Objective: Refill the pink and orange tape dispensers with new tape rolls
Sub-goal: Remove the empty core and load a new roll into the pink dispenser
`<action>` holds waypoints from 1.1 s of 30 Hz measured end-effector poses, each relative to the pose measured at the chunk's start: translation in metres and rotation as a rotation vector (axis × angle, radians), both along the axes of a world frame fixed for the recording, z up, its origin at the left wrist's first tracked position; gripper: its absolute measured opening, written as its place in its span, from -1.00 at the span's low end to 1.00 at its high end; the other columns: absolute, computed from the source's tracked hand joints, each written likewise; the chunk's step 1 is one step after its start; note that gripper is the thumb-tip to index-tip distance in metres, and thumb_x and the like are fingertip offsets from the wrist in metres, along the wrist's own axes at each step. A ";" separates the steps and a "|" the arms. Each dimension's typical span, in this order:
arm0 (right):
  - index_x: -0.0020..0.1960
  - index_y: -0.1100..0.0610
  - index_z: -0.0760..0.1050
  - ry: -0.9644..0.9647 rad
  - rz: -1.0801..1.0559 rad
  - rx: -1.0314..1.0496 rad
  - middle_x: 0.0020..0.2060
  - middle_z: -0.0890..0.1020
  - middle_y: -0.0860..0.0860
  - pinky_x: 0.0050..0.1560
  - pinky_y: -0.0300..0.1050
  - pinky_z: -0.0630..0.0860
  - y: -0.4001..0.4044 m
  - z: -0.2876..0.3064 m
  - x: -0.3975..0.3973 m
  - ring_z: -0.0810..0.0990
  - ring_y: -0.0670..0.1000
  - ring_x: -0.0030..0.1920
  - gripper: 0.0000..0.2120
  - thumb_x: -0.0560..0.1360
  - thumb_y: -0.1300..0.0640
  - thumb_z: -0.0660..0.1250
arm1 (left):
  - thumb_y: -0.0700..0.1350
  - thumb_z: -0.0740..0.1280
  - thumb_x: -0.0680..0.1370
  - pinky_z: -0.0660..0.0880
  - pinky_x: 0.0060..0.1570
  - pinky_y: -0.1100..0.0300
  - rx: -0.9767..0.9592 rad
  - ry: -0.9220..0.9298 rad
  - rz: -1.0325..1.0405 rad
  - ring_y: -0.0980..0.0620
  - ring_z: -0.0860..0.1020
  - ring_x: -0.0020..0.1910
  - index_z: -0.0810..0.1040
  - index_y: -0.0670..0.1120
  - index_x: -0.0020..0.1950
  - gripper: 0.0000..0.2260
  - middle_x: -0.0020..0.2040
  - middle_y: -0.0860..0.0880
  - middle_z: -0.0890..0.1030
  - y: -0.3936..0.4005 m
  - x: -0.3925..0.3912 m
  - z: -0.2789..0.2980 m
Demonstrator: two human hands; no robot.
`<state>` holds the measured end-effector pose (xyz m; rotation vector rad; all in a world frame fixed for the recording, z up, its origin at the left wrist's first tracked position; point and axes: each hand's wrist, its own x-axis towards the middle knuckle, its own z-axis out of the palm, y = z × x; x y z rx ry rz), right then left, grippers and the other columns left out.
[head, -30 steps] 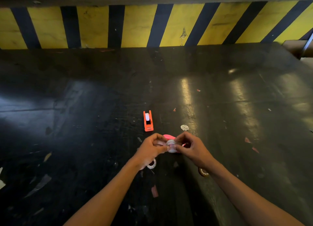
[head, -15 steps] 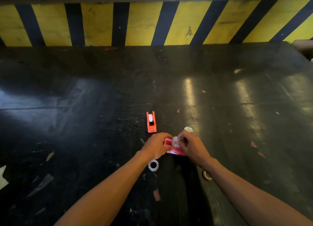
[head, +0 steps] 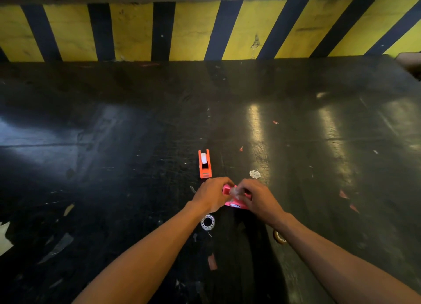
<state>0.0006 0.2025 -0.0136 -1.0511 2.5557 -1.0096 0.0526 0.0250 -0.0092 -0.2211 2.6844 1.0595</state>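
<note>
Black and glossy, the counter carries streaks of reflected light and a scatter of paper scraps and torn bits. Nearest the camera, two bare forearms reach in from the bottom edge. An empty white tape core lies flat just beside the left wrist, and a brownish ring, perhaps another tape roll, shows partly from under the right forearm.

Beyond these, both hands meet on the pink tape dispenser, which sits low on the counter between them. The left hand has its fingers curled around the dispenser's left end. The right hand has its fingers pinched on a clear tape roll at the top of the dispenser; whether the roll is fully seated I cannot tell.

Just past the left hand, apart from it, stands the orange tape dispenser, with a white roll in its cradle. A small white round sticker lies to its right. Farthest back rises a wall striped yellow and black.
</note>
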 end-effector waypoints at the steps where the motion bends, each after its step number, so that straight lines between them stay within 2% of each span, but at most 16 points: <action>1: -0.14 -0.15 0.43 -0.005 0.003 0.005 -0.18 0.55 -0.19 -0.11 -0.26 0.45 -0.001 0.000 0.001 0.49 -0.19 -0.12 -0.76 0.47 0.13 0.45 | -0.03 0.49 0.50 0.56 0.22 -0.10 0.002 0.003 0.002 -0.05 0.60 0.22 0.60 -0.01 0.23 -0.69 0.20 -0.02 0.66 0.000 0.000 0.000; 7: -0.11 0.04 0.54 -0.005 0.028 0.067 -0.16 0.58 -0.05 -0.10 -0.11 0.46 0.001 -0.005 0.001 0.49 -0.05 -0.11 -0.90 0.47 0.21 0.42 | -0.03 0.47 0.52 0.56 0.20 -0.14 -0.012 0.003 -0.007 -0.07 0.60 0.21 0.62 -0.01 0.20 -0.73 0.19 -0.04 0.66 0.002 0.000 0.002; 12: -0.03 0.03 0.64 0.036 0.052 0.082 -0.05 0.63 -0.02 -0.07 -0.36 0.40 0.008 -0.004 -0.004 0.57 -0.07 -0.07 -0.83 0.48 0.27 0.40 | -0.03 0.50 0.50 0.55 0.22 -0.12 -0.023 0.001 -0.009 -0.06 0.59 0.23 0.62 0.02 0.23 -0.69 0.22 -0.02 0.65 0.000 -0.001 0.001; 14: 0.05 0.05 0.68 0.061 0.044 0.105 -0.06 0.64 -0.01 -0.07 -0.37 0.39 0.010 -0.004 -0.003 0.58 -0.06 -0.08 -0.78 0.49 0.28 0.38 | -0.06 0.50 0.51 0.54 0.23 -0.10 -0.015 -0.003 -0.004 -0.05 0.59 0.23 0.63 0.01 0.22 -0.71 0.22 -0.02 0.65 0.001 -0.001 0.000; 17: 0.13 0.05 0.69 0.070 0.072 0.139 -0.09 0.63 0.01 -0.09 -0.29 0.39 0.007 0.001 0.000 0.57 -0.03 -0.13 -0.75 0.52 0.23 0.34 | -0.08 0.49 0.51 0.54 0.24 -0.08 -0.001 -0.001 0.007 -0.05 0.59 0.23 0.63 -0.01 0.21 -0.73 0.22 -0.03 0.65 0.001 -0.001 -0.001; 20: 0.09 0.03 0.70 0.072 0.107 0.182 -0.11 0.55 0.00 -0.14 -0.23 0.37 0.004 0.008 -0.002 0.45 -0.08 -0.16 -0.71 0.55 0.03 0.23 | -0.11 0.49 0.52 0.53 0.26 -0.06 0.008 0.001 0.004 -0.06 0.58 0.26 0.63 -0.02 0.23 -0.72 0.26 -0.06 0.64 0.001 -0.002 -0.002; 23: 0.09 -0.01 0.69 0.070 0.085 0.203 -0.12 0.45 -0.03 -0.14 -0.18 0.38 0.002 0.009 -0.001 0.41 -0.04 -0.13 -0.79 0.54 0.04 0.32 | -0.08 0.50 0.51 0.55 0.24 -0.07 0.028 0.003 0.011 -0.05 0.59 0.25 0.65 0.01 0.22 -0.72 0.27 -0.06 0.64 0.000 -0.002 -0.003; 26: 0.08 -0.02 0.69 -0.025 0.006 0.165 -0.19 0.57 -0.01 -0.16 -0.15 0.43 -0.002 0.009 0.004 0.51 -0.04 -0.18 -0.82 0.55 0.08 0.34 | -0.03 0.49 0.51 0.57 0.22 -0.10 0.043 -0.003 0.026 -0.04 0.61 0.21 0.66 0.02 0.20 -0.73 0.25 -0.05 0.65 0.000 -0.002 -0.003; 29: -0.04 0.04 0.71 -0.177 -0.190 0.101 -0.25 0.63 -0.04 -0.30 -0.32 0.36 -0.008 0.013 0.005 0.52 -0.13 -0.29 -0.84 0.53 0.01 0.38 | -0.03 0.48 0.52 0.56 0.23 -0.09 0.051 -0.010 0.024 -0.05 0.61 0.21 0.67 -0.01 0.18 -0.76 0.25 -0.07 0.65 0.000 -0.004 -0.002; 33: -0.13 0.09 0.72 -0.345 -0.414 0.023 -0.24 0.68 -0.05 -0.28 -0.43 0.37 -0.014 0.010 0.005 0.59 -0.12 -0.22 -0.92 0.45 0.16 0.44 | -0.05 0.50 0.51 0.50 0.17 0.08 0.026 -0.007 0.038 -0.04 0.61 0.21 0.68 0.00 0.18 -0.75 0.24 -0.07 0.66 0.000 -0.005 -0.004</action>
